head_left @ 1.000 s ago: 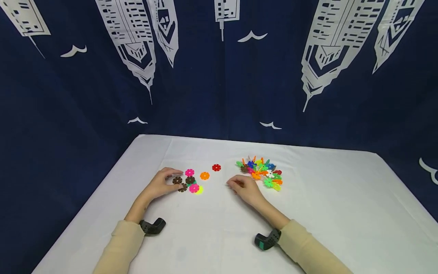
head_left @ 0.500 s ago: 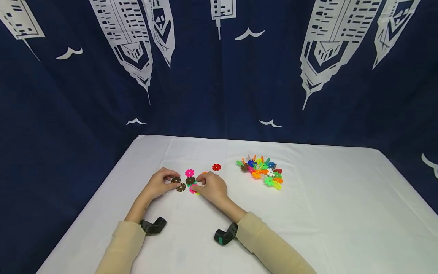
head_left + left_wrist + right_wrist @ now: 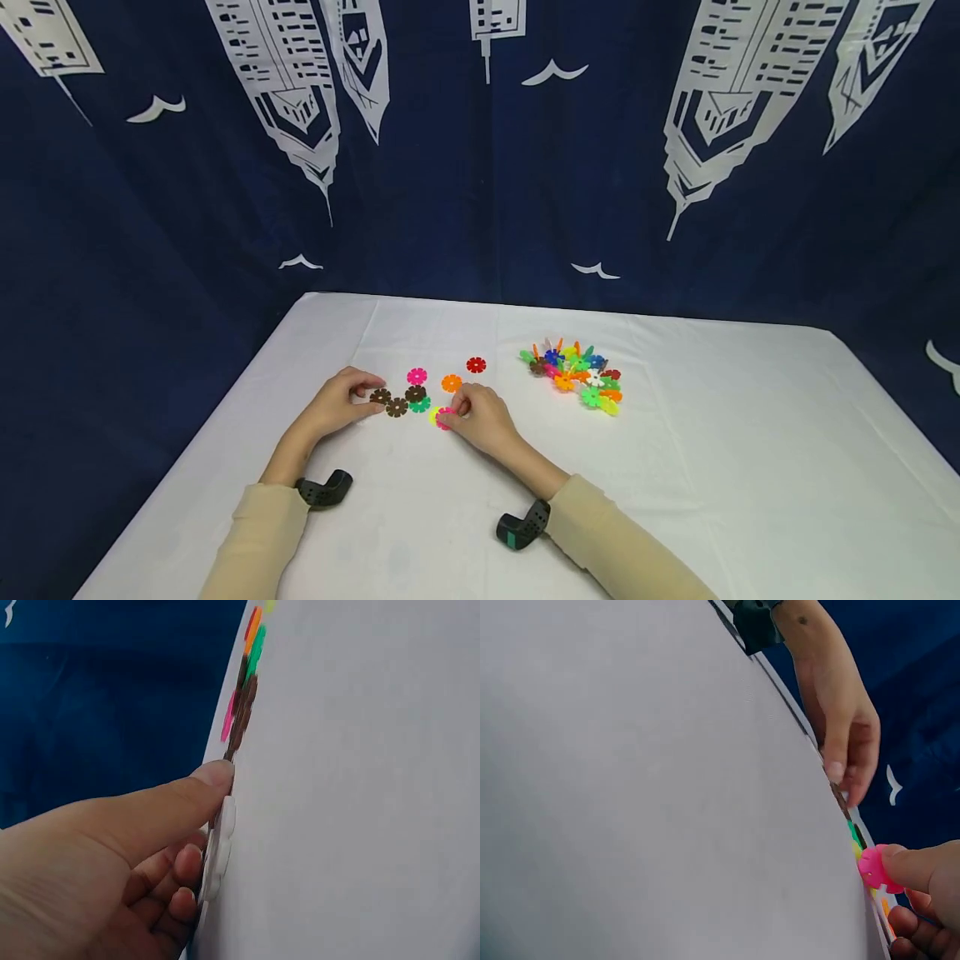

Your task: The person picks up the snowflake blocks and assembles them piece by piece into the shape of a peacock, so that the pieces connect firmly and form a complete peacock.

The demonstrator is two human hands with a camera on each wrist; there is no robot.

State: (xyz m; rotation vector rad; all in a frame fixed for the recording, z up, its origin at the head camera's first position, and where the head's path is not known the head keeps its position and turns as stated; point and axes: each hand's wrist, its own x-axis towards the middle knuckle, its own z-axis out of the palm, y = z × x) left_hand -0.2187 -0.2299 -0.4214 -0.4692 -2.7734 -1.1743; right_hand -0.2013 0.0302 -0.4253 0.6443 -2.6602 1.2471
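Observation:
My left hand (image 3: pixel 342 402) curls its thumb and fingers round a brown interlocking disc (image 3: pixel 380 396) at the left of a loose group. White discs (image 3: pixel 219 855) show below the thumb in the left wrist view, close against the curled fingers. A second brown disc (image 3: pixel 397 407) lies just right of that hand. Between thumb and finger my right hand (image 3: pixel 483 421) pinches a pink disc (image 3: pixel 877 868), which overlaps a yellow disc (image 3: pixel 434 416). A dark brown disc (image 3: pixel 416 395) and a green disc (image 3: pixel 420 405) lie between the hands.
Behind them on the white-covered table (image 3: pixel 712 500) lie another pink disc (image 3: pixel 417 377), an orange disc (image 3: pixel 452 382) and a red disc (image 3: pixel 476 365). A heap of mixed-colour discs (image 3: pixel 573 375) stands to the right. A dark blue curtain (image 3: pixel 450 192) hangs behind the table.
My right hand came left from beside the heap to the group, then took the pink disc slightly right, uncovering the green one. My left hand shifted slightly left along with a brown disc.

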